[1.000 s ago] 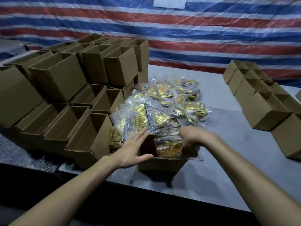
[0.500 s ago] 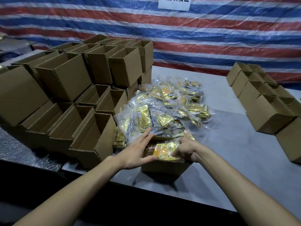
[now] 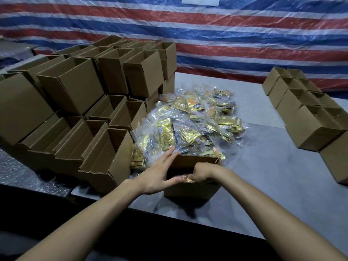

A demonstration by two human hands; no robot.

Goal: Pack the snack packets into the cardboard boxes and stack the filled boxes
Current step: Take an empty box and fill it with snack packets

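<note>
- Behind everything hangs a red, white and blue striped tarpaulin [image 3: 244,34].
- The grey worktop [image 3: 263,176] carries all the goods in front of you.
- On your left, empty cardboard boxes [image 3: 75,91] stand stacked in two tiers, their tops open.
- On your right, well apart, more boxes [image 3: 310,125] sit in two rows.
- Between them lies the pile of snack packets [image 3: 197,125], gold and orange in clear bags.
- Just beside the pile's near edge stands the open box [image 3: 190,191] you are filling.
- Your left hand [image 3: 160,176] lies flat with straight, spread fingers over the box's left wall; the fingertips reach the far corner and touch the nearest bag, and the thumb runs along the near rim.
- Your right hand [image 3: 204,172] dips into the box with its fingers curled down, gripping an orange packet [image 3: 185,178].
- That packet sits inside the box against the near wall, mostly hidden by both hands.
</note>
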